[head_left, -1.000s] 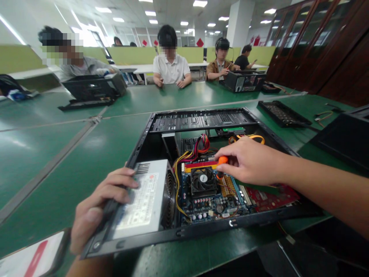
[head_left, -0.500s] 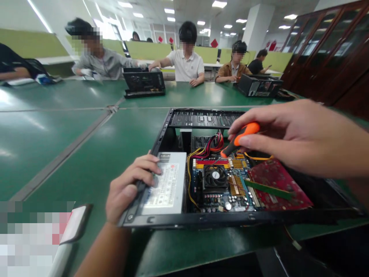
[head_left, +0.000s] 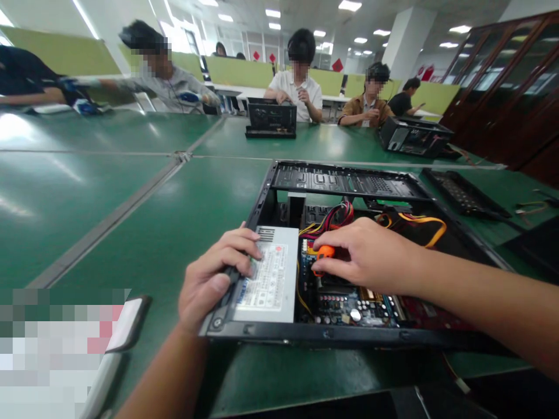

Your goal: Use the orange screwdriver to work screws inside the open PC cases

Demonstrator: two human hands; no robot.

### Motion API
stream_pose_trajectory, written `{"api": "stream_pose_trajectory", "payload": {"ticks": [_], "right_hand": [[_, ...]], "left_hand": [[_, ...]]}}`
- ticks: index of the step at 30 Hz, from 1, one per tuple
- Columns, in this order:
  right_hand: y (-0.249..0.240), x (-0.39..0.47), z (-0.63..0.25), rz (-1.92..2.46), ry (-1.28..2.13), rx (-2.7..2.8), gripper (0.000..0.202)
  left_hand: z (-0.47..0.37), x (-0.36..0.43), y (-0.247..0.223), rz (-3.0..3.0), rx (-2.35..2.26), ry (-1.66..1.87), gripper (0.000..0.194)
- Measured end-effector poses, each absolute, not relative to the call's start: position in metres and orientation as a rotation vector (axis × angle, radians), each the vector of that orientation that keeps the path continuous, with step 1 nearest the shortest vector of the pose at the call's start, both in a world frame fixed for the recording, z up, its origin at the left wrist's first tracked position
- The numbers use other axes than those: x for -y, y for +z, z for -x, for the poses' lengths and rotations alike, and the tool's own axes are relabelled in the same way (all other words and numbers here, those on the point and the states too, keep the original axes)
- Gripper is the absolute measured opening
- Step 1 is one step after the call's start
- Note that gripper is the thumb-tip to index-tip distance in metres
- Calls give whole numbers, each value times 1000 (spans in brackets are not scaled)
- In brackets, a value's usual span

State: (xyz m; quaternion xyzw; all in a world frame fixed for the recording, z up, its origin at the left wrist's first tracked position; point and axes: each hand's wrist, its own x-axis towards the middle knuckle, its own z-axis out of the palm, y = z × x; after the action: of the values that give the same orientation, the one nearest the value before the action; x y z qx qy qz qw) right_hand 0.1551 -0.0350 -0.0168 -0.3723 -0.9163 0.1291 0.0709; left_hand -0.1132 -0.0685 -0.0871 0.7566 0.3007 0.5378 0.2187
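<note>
An open black computer case (head_left: 332, 334) lies flat on the green table. My left hand (head_left: 213, 273) is closed round its left edge, fingertips resting on the silver power supply (head_left: 279, 273) and thumb on the frame. My right hand (head_left: 371, 256) reaches in over the motherboard (head_left: 336, 305), pinching the orange handle of a screwdriver (head_left: 325, 259). The handle is seen nearly end-on, and its shaft and tip are hidden. My hand and forearm cover the cooling fan and most of the red card (head_left: 428, 311). Coloured power cables (head_left: 336, 218) bunch behind the hand.
Across the table, several people sit by other computer cases (head_left: 271, 119) (head_left: 414, 137). A dark metal panel (head_left: 467, 192) and loose cables (head_left: 537, 203) lie at right. A white, partly pixelated object (head_left: 124, 320) is at lower left. A grey seam (head_left: 109, 218) crosses the table.
My right hand has moved left and down with the screwdriver, from above the board's right side to near the fan. The left hand keeps its hold. The view has shifted slightly.
</note>
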Motion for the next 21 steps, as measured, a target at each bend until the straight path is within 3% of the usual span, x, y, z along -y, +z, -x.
{"api": "stream_pose_trajectory", "payload": {"ticks": [3,7,11,21], "right_hand": [[-16,36,-154,1142,300,2767,31],[5,36,-158,1012,543,2767,25],[20,24,-157,1159,380,2632,23],[-8,8,-147,1176,344,2782,28]], "left_hand": [[113,68,-86,-2098,-848,1488,37],[112,67,-87,-2087,-826,1503,37],[112,67,-88,-2091,-775,1511,35],[110,71,-86,-2061,-786,1524,36]]}}
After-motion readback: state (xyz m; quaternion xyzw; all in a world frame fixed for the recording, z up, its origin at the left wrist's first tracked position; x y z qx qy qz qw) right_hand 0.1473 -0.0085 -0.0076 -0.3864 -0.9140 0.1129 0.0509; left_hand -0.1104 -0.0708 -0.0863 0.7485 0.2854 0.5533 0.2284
